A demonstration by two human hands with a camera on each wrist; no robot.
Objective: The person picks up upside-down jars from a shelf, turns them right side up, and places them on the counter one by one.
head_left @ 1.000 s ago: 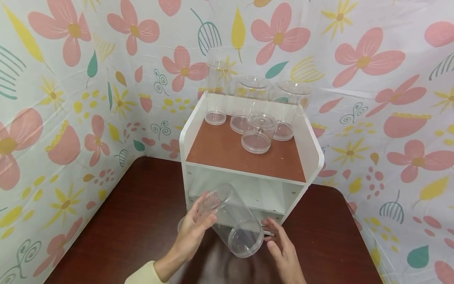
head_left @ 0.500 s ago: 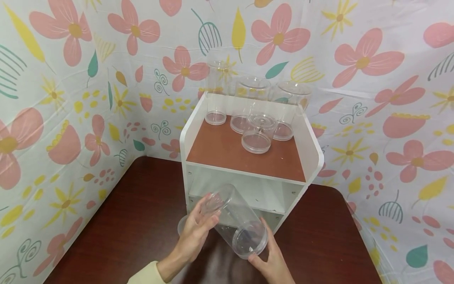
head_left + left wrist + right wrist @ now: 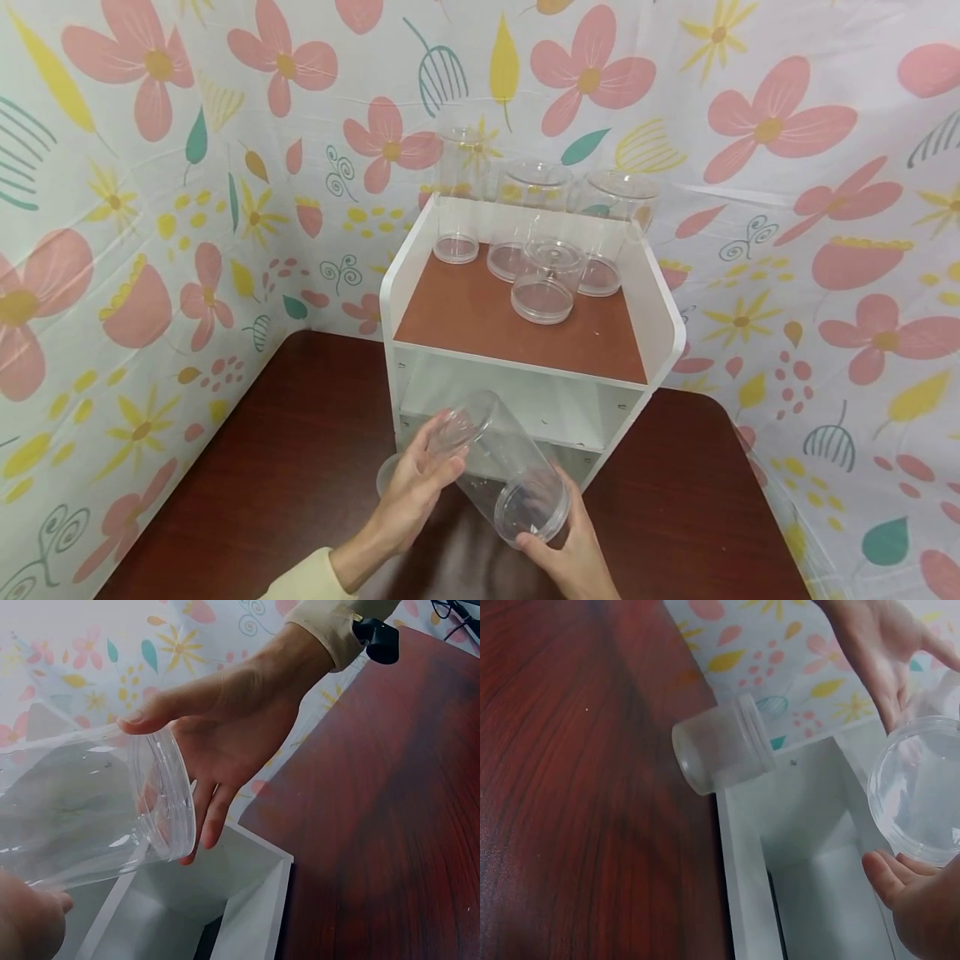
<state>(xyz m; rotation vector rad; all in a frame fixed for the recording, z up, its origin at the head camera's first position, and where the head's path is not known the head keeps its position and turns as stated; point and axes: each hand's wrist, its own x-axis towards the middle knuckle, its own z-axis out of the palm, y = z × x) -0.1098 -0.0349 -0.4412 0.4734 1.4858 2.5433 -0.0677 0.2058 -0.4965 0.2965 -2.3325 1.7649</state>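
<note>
A tall clear plastic jar point(image 3: 502, 471) point(image 3: 82, 817) point(image 3: 919, 787) hangs tilted above the dark table, just in front of the white shelf unit point(image 3: 663, 333). My left hand point(image 3: 416, 492) point(image 3: 232, 727) holds its far, upper end, thumb along the rim and fingers across the end face. My right hand point(image 3: 573, 558) point(image 3: 915, 900) grips the near, lower end from below, thumb on the rim. A smaller clear jar point(image 3: 724, 754) point(image 3: 384, 477) lies on its side on the table by the unit's left foot, mostly hidden behind my left hand in the head view.
Several clear jars point(image 3: 551, 242) stand at the back of the unit's brown top point(image 3: 465, 321). Open white compartments point(image 3: 810, 847) sit below it. Flowered sheeting point(image 3: 150, 208) walls in the dark wooden table point(image 3: 285, 450) on three sides.
My right hand has come in from beside the jar and taken hold of its near end. The jar has shifted slightly; my left hand has stayed on its far end.
</note>
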